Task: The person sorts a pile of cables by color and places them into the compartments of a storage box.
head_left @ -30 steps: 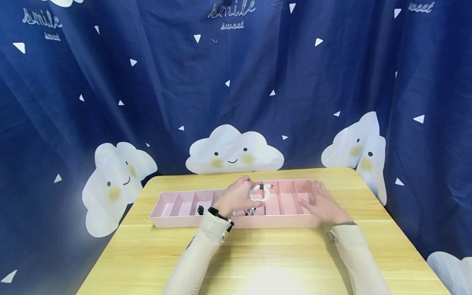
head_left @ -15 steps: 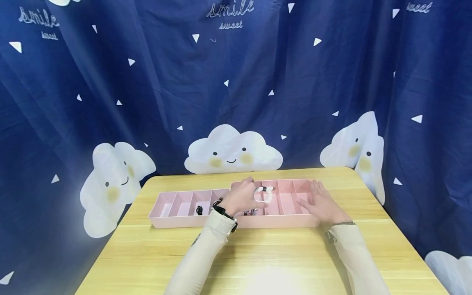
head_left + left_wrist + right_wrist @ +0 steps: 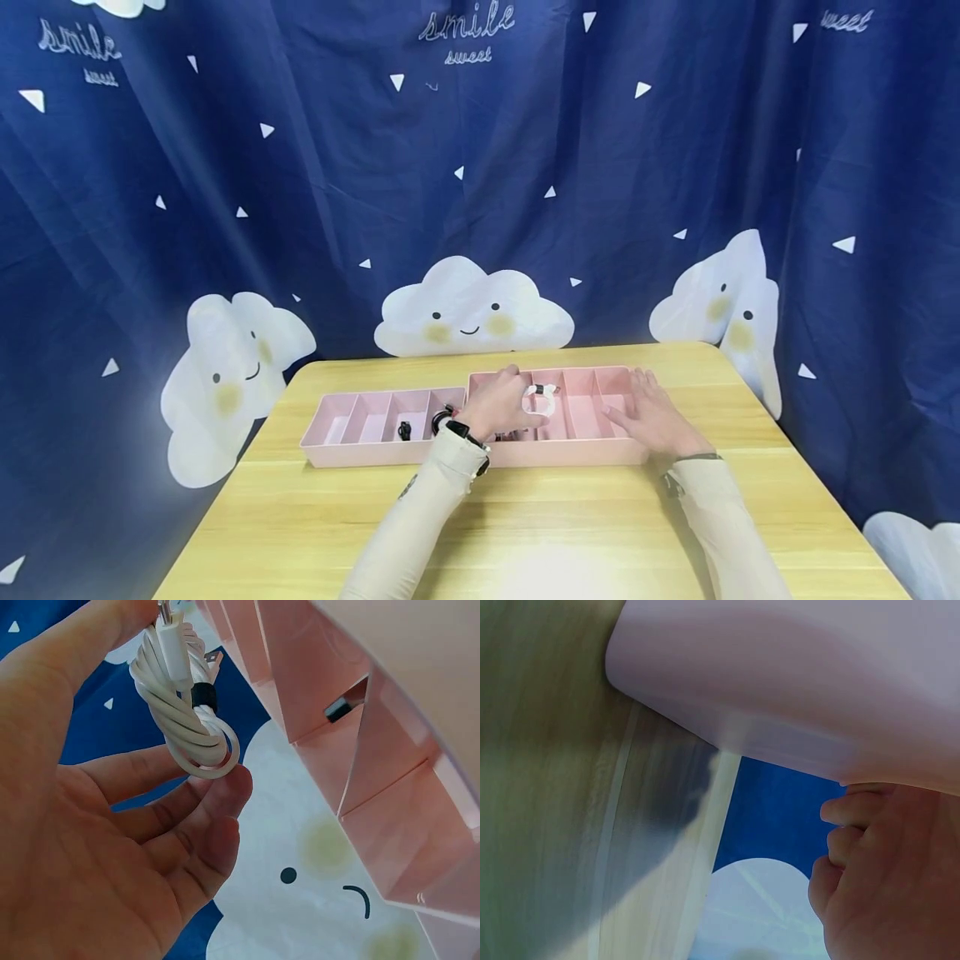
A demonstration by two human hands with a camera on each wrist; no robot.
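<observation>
My left hand [image 3: 497, 406] holds a coiled white cable [image 3: 174, 712] above the larger pink divided box [image 3: 562, 454]. A black band ties the coil, and a metal plug tip sticks up at its top in the left wrist view. The coil hangs between the thumb and the fingers. My right hand [image 3: 666, 419] grips the right end of this box, thumb over the inside of the wall and fingers along the outside. In the left wrist view a metal plug with a dark end [image 3: 341, 709] lies in a compartment. Small items [image 3: 513, 435] show partly under my left hand.
A paler pink divided box [image 3: 367, 455] adjoins on the left. It contains a small black bundle [image 3: 405, 431] and a dark coiled cable [image 3: 439, 419]. Both boxes stand on a wooden table [image 3: 592, 517], with a dark blue cloud-print curtain [image 3: 420, 183] behind.
My left hand has shifted slightly to the right with the white cable, uncovering more of the dark coil in the left box. The right hand has stayed at the box's end.
</observation>
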